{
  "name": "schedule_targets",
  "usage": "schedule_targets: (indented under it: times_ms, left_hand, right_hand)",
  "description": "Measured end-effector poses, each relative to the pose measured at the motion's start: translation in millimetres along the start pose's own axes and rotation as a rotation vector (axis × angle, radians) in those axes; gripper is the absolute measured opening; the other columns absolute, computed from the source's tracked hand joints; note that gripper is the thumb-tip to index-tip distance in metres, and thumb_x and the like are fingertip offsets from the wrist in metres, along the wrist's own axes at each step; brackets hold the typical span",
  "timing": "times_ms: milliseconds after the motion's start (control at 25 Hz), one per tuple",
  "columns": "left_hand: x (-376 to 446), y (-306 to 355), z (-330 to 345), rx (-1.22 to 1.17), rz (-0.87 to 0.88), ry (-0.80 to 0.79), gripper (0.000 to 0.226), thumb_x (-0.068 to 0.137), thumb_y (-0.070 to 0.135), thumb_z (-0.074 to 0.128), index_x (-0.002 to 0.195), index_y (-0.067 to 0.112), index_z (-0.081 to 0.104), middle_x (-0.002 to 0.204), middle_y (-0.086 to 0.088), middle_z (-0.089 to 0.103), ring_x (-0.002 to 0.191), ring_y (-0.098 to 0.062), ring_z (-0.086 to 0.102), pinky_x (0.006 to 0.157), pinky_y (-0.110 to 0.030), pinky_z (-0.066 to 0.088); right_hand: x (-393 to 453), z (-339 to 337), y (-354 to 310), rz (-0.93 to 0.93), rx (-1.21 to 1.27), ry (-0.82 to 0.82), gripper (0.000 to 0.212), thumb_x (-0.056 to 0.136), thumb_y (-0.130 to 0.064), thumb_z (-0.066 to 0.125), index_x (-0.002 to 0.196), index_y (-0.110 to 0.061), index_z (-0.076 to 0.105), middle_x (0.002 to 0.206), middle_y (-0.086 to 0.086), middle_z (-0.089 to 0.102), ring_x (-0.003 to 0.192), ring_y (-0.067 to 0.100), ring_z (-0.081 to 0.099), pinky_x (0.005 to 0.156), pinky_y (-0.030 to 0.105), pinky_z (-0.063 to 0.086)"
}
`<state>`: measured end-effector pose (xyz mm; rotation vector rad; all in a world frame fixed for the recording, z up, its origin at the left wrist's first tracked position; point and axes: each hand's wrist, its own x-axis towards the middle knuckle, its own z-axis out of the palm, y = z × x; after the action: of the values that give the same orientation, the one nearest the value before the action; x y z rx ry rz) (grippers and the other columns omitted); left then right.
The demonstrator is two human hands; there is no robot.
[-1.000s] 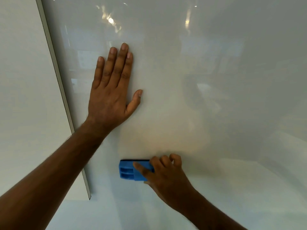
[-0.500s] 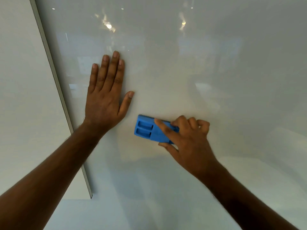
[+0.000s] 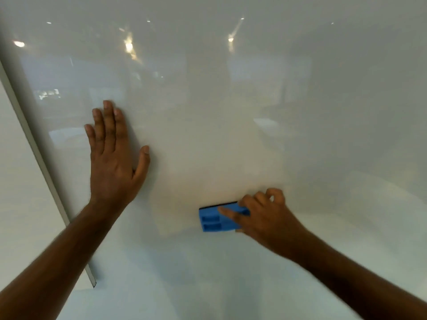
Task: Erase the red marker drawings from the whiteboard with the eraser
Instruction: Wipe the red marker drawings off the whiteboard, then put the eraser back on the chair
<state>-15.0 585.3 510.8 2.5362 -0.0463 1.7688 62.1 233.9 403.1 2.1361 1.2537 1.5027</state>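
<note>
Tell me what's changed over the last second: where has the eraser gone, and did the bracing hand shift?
The right hand swept the blue eraser up beside the left thumb, then back down and further right; it now sits low on the whiteboard. The grip on it is unchanged. The left hand stayed flat on the board near its left frame. No red marks show in any picture.

Blue eraser (image 3: 216,220), white whiteboard (image 3: 231,135)

Right hand (image 3: 265,218) covers the right end of the eraser (image 3: 216,219); its felt face is hidden against the whiteboard (image 3: 231,135). Both forearms cut off at the bottom edge. Left hand (image 3: 113,158) motion-blurred. Board's top and right edges out of frame.
</note>
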Motion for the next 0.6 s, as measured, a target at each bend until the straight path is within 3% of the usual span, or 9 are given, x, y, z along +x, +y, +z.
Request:
schedule_targets:
  times_ms: [200,400,600]
  left_hand:
    - [-10,61,17,-0.135,-0.159,-0.038,0.086,0.110,0.035,0.044,0.171,-0.005,-0.001,0.180,-0.025,-0.011,0.169,-0.040,-0.012,0.138,-0.048,-0.005]
    - [-35,130,37,-0.079,0.016,-0.135,0.089,0.106,0.035,0.052,0.171,-0.007,0.006,0.181,-0.024,-0.003,0.169,-0.040,-0.006,0.139,-0.046,-0.001]
    - [-82,210,55,-0.100,0.056,-0.288,0.089,0.108,0.039,0.049,0.172,-0.004,0.003,0.182,-0.019,-0.006,0.170,-0.033,-0.008,0.139,-0.044,0.000]
  right_hand:
    - [-29,-33,120,0.269,-0.055,0.103,0.065,0.097,-0.063,0.054,0.156,-0.038,0.042,0.108,0.006,0.057,0.085,0.031,0.058,0.088,0.048,0.035]
    - [-91,-53,213,0.694,0.050,0.065,0.073,0.097,-0.065,0.054,0.161,-0.036,0.034,0.116,0.010,0.056,0.093,0.032,0.055,0.084,0.051,0.038]
    - [-183,-45,222,0.946,0.264,-0.032,0.073,0.098,-0.065,0.052,0.162,-0.034,0.034,0.123,0.012,0.055,0.103,0.030,0.056,0.092,0.048,0.035]
